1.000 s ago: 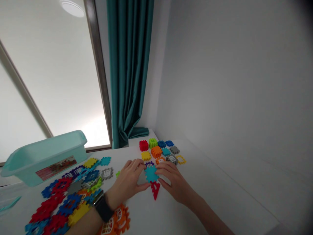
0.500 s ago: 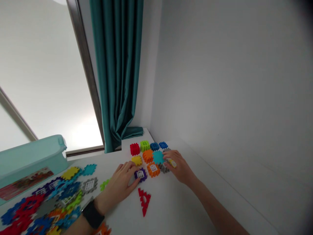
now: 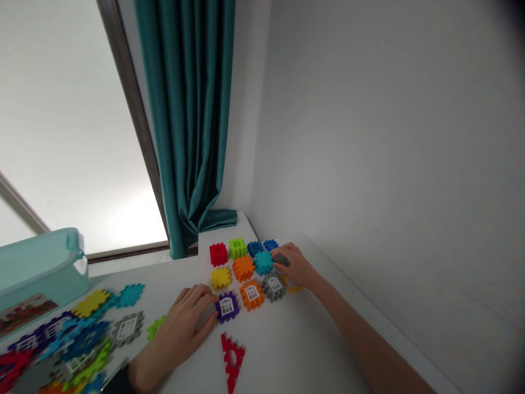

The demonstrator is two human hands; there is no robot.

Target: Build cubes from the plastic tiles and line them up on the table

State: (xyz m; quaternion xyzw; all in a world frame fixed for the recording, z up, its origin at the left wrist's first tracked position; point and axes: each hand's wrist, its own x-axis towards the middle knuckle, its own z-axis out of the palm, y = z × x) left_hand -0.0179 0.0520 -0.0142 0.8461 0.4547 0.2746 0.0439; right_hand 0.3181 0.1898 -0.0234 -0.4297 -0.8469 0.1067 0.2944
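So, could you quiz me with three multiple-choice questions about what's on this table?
1. Where is the red triangular piece?
A. Inside the mint tub
B. On the table, in front of the blocks
C. On top of the red block

2. What colour is the block nearest the left hand?
A. Purple
B. Red
C. Lime green

3. What is the right hand doing?
A. Lifting the mint tub
B. Touching the red triangular piece
C. Resting on a gray piece beside the teal block

Answers:
1. B: it lies apart on the white tabletop.
2. A: the purple block sits at the fingertips.
3. C: the fingers lie over the gray piece.
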